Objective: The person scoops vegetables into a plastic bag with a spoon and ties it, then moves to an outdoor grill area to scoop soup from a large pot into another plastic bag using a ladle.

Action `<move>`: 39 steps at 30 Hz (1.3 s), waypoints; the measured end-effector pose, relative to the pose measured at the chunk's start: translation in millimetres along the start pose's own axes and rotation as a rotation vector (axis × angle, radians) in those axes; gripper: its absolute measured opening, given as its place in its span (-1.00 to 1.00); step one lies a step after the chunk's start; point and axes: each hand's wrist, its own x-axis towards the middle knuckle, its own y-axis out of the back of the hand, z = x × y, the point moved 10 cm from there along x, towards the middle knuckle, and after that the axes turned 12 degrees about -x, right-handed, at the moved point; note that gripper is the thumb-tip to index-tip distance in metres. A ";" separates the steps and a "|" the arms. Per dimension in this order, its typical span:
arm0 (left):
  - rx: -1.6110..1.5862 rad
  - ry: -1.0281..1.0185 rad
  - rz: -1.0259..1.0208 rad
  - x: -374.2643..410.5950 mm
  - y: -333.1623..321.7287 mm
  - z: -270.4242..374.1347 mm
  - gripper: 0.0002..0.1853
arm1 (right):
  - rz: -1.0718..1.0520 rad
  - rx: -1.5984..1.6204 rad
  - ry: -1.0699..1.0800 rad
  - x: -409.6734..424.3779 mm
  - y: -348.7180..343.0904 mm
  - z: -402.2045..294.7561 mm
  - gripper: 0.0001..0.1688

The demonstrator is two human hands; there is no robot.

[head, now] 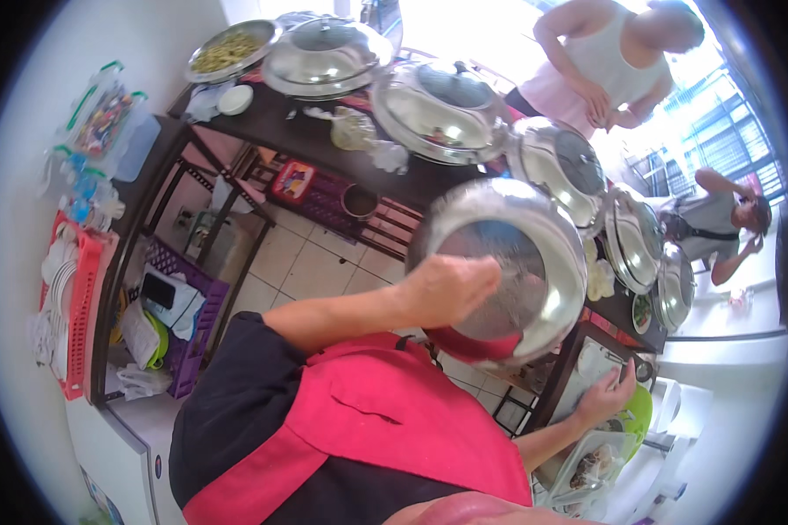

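A large round steel chafing-dish lid [568, 282] with a glass window hangs tilted in front of my red apron [400, 426]. My left hand [450, 289] is closed at the middle of the glass, gripping the lid's handle, which the fingers hide. Off to the right, my right hand [605, 397] has its fingers apart and nothing in it. Beside it are a green plastic basin [640, 410] and a clear plastic container [591, 462] with brown contents. Under that hand is a side table with a pale tray [594, 364].
Several lidded chafing dishes, including one steel dish [433, 125], line the dark counter [269, 131]. An uncovered food pan [233, 49] stands far left. Two people, one in a white top [584, 59], are beyond the counter. A red plate rack [82, 315] and a purple crate [197, 328] are left.
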 end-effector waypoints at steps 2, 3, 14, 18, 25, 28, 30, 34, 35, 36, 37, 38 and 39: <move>0.100 -0.004 0.143 -11.4 74.2 -3.0 -0.89 | -0.024 -0.030 0.154 0.2 -9.6 -71.8 -0.67; 0.183 0.003 0.219 -18.4 111.0 -4.4 -0.88 | -0.032 0.046 0.194 -1.7 -17.5 -100.9 -0.68; 0.711 0.387 0.743 -87.4 432.1 -92.6 -0.90 | -0.917 0.724 0.879 -110.9 -150.3 -449.9 -0.69; 0.788 0.374 0.818 -69.4 517.5 -107.8 -0.89 | -0.687 0.903 0.910 -130.5 -214.9 -546.9 -0.29; 0.884 0.534 0.873 -45.8 628.8 -157.1 -0.85 | -0.800 0.433 0.773 -126.9 -312.1 -660.6 0.06; 0.917 0.601 0.855 -34.1 674.5 -192.1 -0.85 | -0.770 0.401 0.787 -130.0 -328.5 -673.0 -0.11; 0.958 0.648 0.813 -21.5 707.1 -220.5 -0.84 | -0.655 0.424 0.797 -127.8 -331.0 -671.8 -0.27; 1.012 0.795 0.669 -1.3 765.3 -292.0 -0.80 | -0.706 0.396 0.738 -122.9 -326.2 -674.3 -0.40; 1.018 0.826 0.636 5.4 776.5 -310.9 -0.78 | -0.721 0.387 0.733 -125.5 -329.1 -674.5 -0.39; 1.025 0.828 0.597 17.2 782.9 -328.1 -0.78 | -0.736 0.378 0.721 -127.0 -333.8 -671.9 -0.37; 1.032 0.830 0.560 27.7 787.9 -344.6 -0.77 | -0.751 0.370 0.711 -127.7 -338.3 -670.3 -0.35; 1.040 0.833 0.523 36.2 791.9 -360.2 -0.76 | -0.742 0.377 0.701 -126.7 -340.6 -669.1 -0.36; 1.037 0.833 0.501 41.6 795.4 -374.3 -0.76 | -0.740 0.387 0.687 -127.3 -339.7 -668.8 -0.37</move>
